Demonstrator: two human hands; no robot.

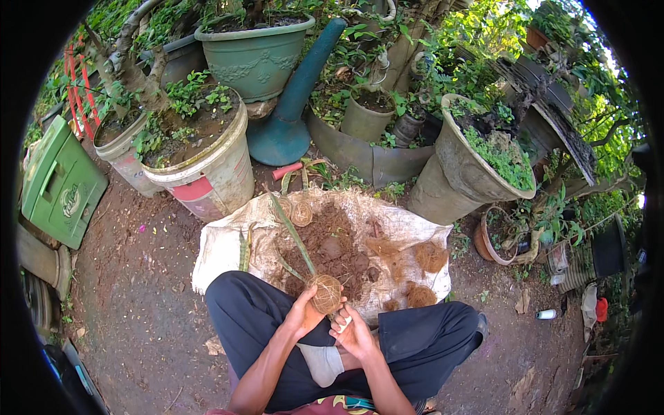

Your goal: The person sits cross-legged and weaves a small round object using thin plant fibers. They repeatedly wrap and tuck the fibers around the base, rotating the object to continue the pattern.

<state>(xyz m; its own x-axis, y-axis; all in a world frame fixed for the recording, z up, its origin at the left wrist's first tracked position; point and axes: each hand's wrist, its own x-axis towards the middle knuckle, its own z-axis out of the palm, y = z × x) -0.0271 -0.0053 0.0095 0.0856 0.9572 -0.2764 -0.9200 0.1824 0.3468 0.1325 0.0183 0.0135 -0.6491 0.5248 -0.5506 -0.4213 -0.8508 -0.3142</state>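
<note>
My left hand (305,315) holds a round, fibre-covered root ball (326,293) wound with pale string, from which long green snake plant leaves (294,233) rise to the upper left. Just below and right of the ball, my right hand (351,330) is closed around a small pale object (345,324), perhaps a string spool. A white woven sack (415,220) lies before my crossed legs, bearing a heap of brown soil (332,244). Clumps of coconut fibre (430,257) lie on its right side. Similar wrapped balls (301,213) rest at its far left, near more snake plant leaves (245,249).
Large planted pots stand beyond the sack: a whitish bucket (207,176), a green pot (254,62) and a tilted grey pot (451,171). A green plastic container (67,187) is at left. A white spool-like cylinder (545,314) lies on the ground at right.
</note>
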